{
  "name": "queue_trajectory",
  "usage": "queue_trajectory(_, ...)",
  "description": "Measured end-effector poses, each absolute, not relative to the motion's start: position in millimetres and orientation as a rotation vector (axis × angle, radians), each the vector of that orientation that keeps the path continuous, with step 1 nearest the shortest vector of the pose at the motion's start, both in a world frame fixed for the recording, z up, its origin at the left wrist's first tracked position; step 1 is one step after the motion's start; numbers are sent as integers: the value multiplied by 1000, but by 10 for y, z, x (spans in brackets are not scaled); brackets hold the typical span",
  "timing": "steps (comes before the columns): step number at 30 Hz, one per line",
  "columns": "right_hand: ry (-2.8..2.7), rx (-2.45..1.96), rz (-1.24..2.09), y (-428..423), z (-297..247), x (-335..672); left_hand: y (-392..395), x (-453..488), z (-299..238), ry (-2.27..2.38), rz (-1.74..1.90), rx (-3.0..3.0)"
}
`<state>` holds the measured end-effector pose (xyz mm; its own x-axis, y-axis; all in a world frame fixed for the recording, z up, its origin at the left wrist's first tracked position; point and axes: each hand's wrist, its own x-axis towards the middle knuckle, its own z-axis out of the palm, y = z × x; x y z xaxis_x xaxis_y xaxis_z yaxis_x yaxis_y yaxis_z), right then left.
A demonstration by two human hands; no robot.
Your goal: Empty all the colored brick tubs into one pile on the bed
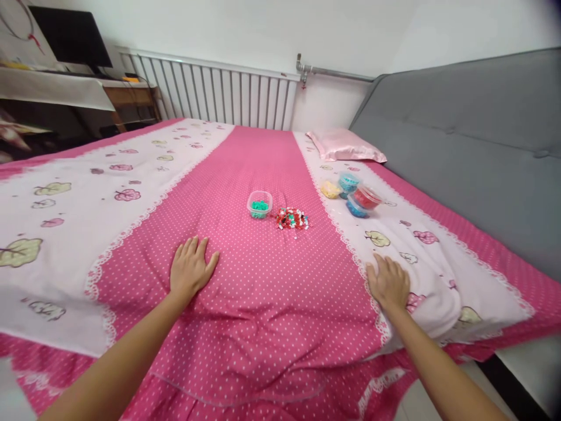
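Note:
My left hand point(191, 268) lies flat on the pink polka-dot bedsheet point(272, 280), fingers stretched out, holding nothing. On the right, my right hand point(389, 282) rests palm down at the lace-print border of the sheet, also open and without anything in it. Between and beyond the hands stands a clear plastic tub point(259, 197) with small green pieces point(259, 208) inside. Just right of it, a loose pile of small red, white and green pieces point(291, 218) is spread on the sheet. The pieces are too small to name.
Farther right sit a blue-lidded tub point(349, 182), a tub of red pieces point(367, 197), a tub of blue pieces point(357, 208) and a yellow-filled one point(330, 189). A pink pillow point(344, 145) lies behind them, beside the grey headboard point(464, 128). A radiator point(214, 88) lines the wall.

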<state>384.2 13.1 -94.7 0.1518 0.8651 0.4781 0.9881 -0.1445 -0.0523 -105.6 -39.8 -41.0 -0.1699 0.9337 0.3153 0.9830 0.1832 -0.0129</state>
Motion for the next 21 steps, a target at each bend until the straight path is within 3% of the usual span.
queue_trajectory(21,-1649,-1931,-495,169,-1013,3837,-400,-1085,-419,-2238,-310,-1844)
